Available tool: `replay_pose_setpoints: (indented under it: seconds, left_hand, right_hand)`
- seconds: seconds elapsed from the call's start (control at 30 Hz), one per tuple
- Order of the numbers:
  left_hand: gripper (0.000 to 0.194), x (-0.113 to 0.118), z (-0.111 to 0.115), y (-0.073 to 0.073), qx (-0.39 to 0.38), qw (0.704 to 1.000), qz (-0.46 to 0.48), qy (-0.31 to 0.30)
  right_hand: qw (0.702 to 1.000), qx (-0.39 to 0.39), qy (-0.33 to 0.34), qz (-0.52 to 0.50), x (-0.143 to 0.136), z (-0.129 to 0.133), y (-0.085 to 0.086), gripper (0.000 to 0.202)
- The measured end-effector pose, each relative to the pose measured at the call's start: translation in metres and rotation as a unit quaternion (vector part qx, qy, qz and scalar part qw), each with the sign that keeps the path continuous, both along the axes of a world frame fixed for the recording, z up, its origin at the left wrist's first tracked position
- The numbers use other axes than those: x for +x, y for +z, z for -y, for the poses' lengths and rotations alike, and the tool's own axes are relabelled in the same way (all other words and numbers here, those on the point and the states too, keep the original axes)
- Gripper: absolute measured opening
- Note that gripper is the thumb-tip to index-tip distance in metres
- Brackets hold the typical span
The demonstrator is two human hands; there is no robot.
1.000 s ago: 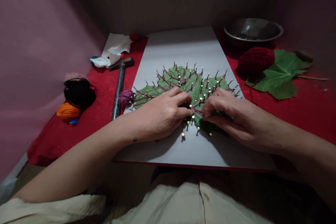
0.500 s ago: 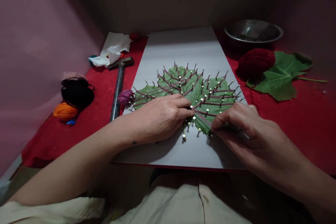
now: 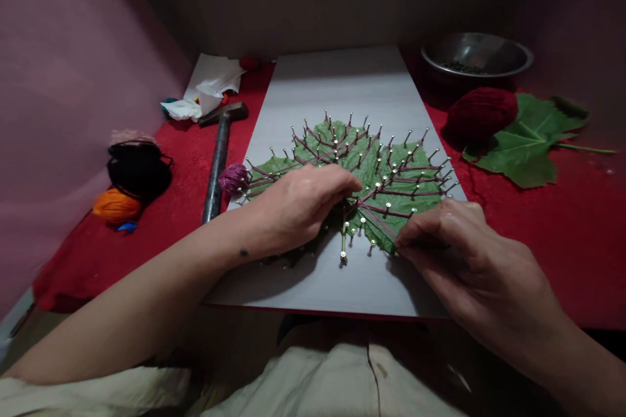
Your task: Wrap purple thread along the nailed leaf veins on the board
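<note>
Drawn outward from the middle over the last second, the right hand [image 3: 469, 260] now sits by the lower right edge of the pinned leaf [image 3: 366, 172], while the left hand [image 3: 303, 199] has turned, its fingers a little higher. That green leaf lies flat on the near half of a white board [image 3: 337, 81], with nails [image 3: 388, 207] standing along its margin and veins. Purple yarn [image 3: 379, 219] wraps many of them, tracing the veins; a stretch of it runs straight from the nails at the leaf's centre to the right hand, whose thumb and forefinger pinch it tightly. Over the leaf's left side, the left hand is bent downward with fingers close together, the tips near the centre nails; I can't tell whether they grip anything.

At the board's left edge sits the purple yarn ball [image 3: 233, 178], just beside a hammer [image 3: 215, 172] lying with its head away from the person. Farther left, black yarn [image 3: 139, 166] and orange yarn [image 3: 117, 206] rest together on the red cloth [image 3: 171, 208]. White paper [image 3: 215, 71] lies beyond the hammer. Across the board, to the right, a dark red yarn ball [image 3: 482, 111] rests against a loose leaf [image 3: 533, 137], and behind them stands a metal bowl [image 3: 503, 52] with small dark pieces inside.
</note>
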State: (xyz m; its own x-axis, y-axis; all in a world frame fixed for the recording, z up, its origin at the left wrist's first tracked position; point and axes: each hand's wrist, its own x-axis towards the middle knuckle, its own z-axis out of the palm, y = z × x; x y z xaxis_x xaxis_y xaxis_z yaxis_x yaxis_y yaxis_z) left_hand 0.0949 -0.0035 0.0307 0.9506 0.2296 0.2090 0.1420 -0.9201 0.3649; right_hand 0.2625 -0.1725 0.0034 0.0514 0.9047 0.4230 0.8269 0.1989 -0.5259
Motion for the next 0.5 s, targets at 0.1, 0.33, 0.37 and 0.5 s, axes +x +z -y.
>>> replay_pose_setpoints:
  seconds: [0.1, 0.33, 0.37, 0.5]
  left_hand:
    - [0.021, 0.005, -0.004, 0.0, 0.018, 0.999, 0.007, 0.027]
    - [0.013, 0.015, -0.005, -0.004, 0.138, 0.985, -0.087, 0.06]
    - [0.013, 0.016, -0.004, -0.004, 0.18, 0.976, -0.095, 0.08]
    - [0.019, 0.015, -0.003, 0.0, 0.357, 0.923, -0.086, 0.114]
  right_hand:
    - [1.0, -0.011, -0.011, -0.019, 0.001, 0.0, -0.001, 0.014]
    - [0.999, -0.016, 0.0, -0.037, 0.002, -0.002, -0.001, 0.013]
    - [0.999, -0.013, 0.005, -0.038, 0.002, -0.003, -0.001, 0.012]
    - [0.999, -0.001, 0.022, -0.025, 0.003, -0.005, -0.005, 0.01]
